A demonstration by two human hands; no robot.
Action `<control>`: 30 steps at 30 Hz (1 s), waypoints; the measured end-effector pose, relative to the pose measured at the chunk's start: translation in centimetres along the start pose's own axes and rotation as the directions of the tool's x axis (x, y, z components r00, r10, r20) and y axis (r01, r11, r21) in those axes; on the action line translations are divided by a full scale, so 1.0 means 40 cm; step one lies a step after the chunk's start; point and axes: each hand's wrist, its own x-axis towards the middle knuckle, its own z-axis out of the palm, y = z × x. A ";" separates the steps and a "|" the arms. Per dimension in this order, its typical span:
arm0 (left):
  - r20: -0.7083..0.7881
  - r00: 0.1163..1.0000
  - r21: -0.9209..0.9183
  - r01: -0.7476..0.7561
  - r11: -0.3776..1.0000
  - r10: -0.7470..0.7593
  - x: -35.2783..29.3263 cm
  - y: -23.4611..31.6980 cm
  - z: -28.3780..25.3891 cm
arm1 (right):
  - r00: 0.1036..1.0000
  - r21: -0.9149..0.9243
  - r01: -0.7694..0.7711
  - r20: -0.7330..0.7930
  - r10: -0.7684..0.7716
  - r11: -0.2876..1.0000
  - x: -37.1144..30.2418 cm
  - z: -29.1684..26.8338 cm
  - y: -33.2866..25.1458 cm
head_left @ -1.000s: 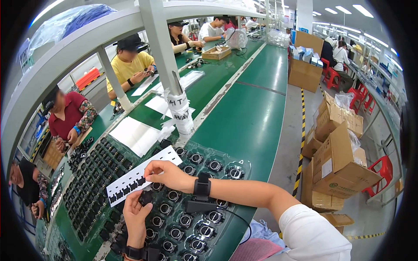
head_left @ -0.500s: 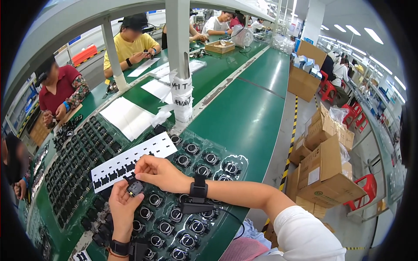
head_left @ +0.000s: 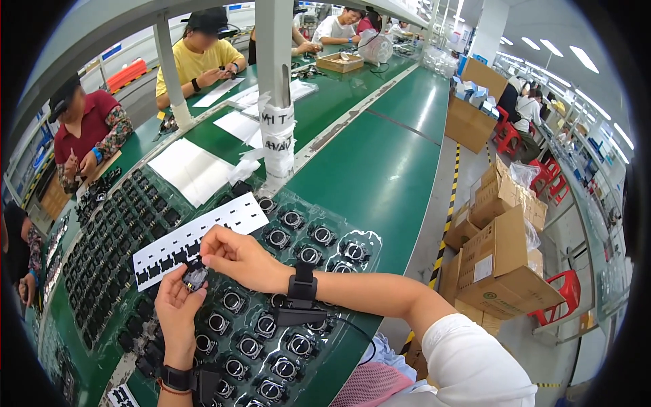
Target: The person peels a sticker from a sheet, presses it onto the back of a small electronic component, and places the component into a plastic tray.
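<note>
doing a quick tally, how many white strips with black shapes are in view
2. One white strip lies partly behind the right hand; a second strip is at the bottom edge, below and left of the left hand, cut off. More may be hidden.

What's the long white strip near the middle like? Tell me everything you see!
The white strip looks thin and flat, maybe card or plastic. Small black marks dot it, and bigger black shapes line up near its lower edge. It slants up to the right, lying among black parts. The right grip hides some of it; whether they touch is unclear.
</note>
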 end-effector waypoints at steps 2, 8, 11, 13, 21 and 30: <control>-0.014 1.000 0.002 -0.014 1.000 0.014 -0.003 -0.001 -0.005 | 1.000 0.005 -0.007 0.003 0.007 1.000 -0.002 0.006 0.002; -0.014 1.000 0.023 0.003 1.000 -0.003 -0.005 0.006 0.003 | 0.998 -0.095 0.001 -0.064 -0.007 0.995 -0.011 0.003 -0.011; -0.004 1.000 0.028 -0.007 1.000 0.007 -0.006 0.007 0.005 | 0.994 -0.102 0.031 -0.103 -0.042 0.994 -0.011 0.002 -0.016; -0.002 1.000 0.037 -0.011 0.999 0.011 -0.007 0.008 0.004 | 0.993 -0.109 0.049 -0.104 -0.060 0.993 -0.009 0.005 -0.011; 0.010 0.999 0.028 -0.036 0.999 0.036 -0.012 -0.004 -0.015 | 0.997 -0.119 0.037 -0.066 -0.045 0.992 -0.011 0.017 -0.009; 0.062 0.997 0.108 -0.049 0.993 0.043 -0.012 -0.001 -0.007 | 0.998 -0.250 -0.060 -0.001 0.062 0.966 -0.024 0.010 -0.030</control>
